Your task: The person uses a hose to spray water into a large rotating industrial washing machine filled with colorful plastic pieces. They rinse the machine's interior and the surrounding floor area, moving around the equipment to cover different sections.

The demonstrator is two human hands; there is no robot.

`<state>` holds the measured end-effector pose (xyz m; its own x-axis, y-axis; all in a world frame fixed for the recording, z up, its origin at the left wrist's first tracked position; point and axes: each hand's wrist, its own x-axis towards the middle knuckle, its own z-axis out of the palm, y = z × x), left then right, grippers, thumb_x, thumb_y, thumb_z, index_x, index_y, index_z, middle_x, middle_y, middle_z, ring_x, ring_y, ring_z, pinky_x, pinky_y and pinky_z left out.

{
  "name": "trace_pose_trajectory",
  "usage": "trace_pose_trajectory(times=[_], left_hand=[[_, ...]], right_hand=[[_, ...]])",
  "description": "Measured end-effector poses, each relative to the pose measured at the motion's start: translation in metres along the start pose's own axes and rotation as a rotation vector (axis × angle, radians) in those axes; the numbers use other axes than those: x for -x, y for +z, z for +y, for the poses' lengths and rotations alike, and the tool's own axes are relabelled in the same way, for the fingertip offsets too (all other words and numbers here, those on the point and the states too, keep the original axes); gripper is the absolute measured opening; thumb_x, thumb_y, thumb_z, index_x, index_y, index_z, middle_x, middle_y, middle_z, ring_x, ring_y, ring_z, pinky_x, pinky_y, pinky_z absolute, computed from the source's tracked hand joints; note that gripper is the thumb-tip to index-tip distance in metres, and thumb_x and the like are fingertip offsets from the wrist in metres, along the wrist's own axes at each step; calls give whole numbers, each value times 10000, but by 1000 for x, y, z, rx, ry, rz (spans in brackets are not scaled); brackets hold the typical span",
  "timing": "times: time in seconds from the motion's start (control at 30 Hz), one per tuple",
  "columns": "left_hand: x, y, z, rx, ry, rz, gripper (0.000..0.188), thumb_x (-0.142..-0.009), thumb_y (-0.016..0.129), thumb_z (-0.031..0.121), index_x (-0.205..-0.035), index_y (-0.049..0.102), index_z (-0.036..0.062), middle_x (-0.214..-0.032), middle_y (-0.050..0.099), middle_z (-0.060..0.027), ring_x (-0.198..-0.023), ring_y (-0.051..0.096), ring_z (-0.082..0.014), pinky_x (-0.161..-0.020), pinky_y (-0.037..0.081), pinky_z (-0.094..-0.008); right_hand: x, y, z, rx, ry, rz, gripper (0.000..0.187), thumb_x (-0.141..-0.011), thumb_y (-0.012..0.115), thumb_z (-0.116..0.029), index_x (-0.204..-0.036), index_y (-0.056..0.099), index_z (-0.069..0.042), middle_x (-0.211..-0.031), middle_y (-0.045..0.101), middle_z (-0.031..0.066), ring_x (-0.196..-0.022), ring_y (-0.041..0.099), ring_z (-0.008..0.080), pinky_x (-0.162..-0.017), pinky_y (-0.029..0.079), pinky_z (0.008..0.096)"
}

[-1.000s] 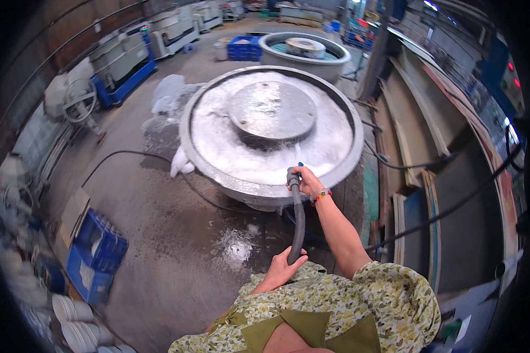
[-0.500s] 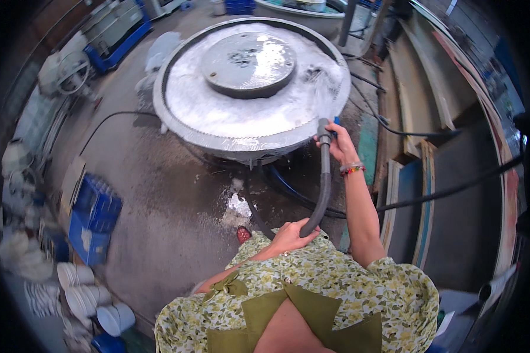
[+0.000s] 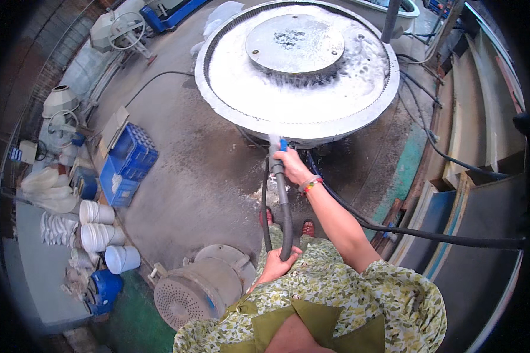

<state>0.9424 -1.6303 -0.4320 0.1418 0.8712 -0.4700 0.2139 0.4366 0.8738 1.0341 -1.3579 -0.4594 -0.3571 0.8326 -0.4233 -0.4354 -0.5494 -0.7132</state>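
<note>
My right hand (image 3: 292,165) is closed around the grey valve end of a dark hose (image 3: 286,217), near its blue lever (image 3: 283,145). Lower down, my left hand (image 3: 277,265) grips the bend of the same hose close to my body. Water (image 3: 274,139) spurts from the hose end toward the near rim of a large round machine bowl (image 3: 277,129). White foam (image 3: 232,82) covers the bowl's inside, around a raised metal disc (image 3: 294,44) in the middle. What lies under the foam is hidden.
At left are blue crates (image 3: 136,154), white buckets (image 3: 102,237) and a wheeled machine (image 3: 121,29). A perforated metal drum (image 3: 185,294) lies at lower left. A black hose (image 3: 430,236) crosses to the right, where long panels (image 3: 436,229) lean. The floor (image 3: 212,153) is wet near the bowl.
The hose end and my right hand have swung left, and the spray now meets the near rim instead of the bowl's right side. The view has shifted; the drum has come into sight.
</note>
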Motion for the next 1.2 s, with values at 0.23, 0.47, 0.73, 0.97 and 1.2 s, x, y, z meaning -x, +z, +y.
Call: trace_pose_trajectory(times=[0.23,0.47,0.73,0.97,1.2], left_hand=[[7,11,14,1,51,115,97,-796,625,79,-871,685,87,-612,566,41,-569,473,-44,-527,387,-236],[-18,19,37,-11,212,13,95,-779,618,114,-857,669,96,-607,573,-15,-579,522,-87,-551,415,-279],[-25,18,61,-16,174,-91,93,-805,619,73,-884,666,75,-690,597,32,-602,484,-42,-549,389,-242],[-29,21,70,-58,120,-146,90,-796,642,120,-876,674,93,-671,602,18,-641,526,-46,-600,423,-246],[-33,27,64,-112,128,-143,103,-785,651,121,-881,679,98,-710,626,8,-657,540,-60,-623,435,-258]], right_hand=[[-1,32,-11,46,20,-83,183,-751,566,-105,-895,473,-42,-752,487,72,-588,513,188,-479,541,405],[26,-3,-84,92,-167,16,534,-775,531,-108,-1265,342,-9,-887,509,139,-669,581,263,-505,526,387],[28,-20,-109,67,-241,100,469,-780,521,-107,-1218,398,7,-813,515,118,-649,588,261,-507,538,386],[60,-8,-136,91,-343,39,359,-773,519,-101,-1113,447,-10,-808,493,78,-635,558,200,-484,535,374],[61,-43,-119,24,-286,118,334,-780,507,-90,-1095,436,-4,-785,498,93,-626,571,224,-484,541,371]])
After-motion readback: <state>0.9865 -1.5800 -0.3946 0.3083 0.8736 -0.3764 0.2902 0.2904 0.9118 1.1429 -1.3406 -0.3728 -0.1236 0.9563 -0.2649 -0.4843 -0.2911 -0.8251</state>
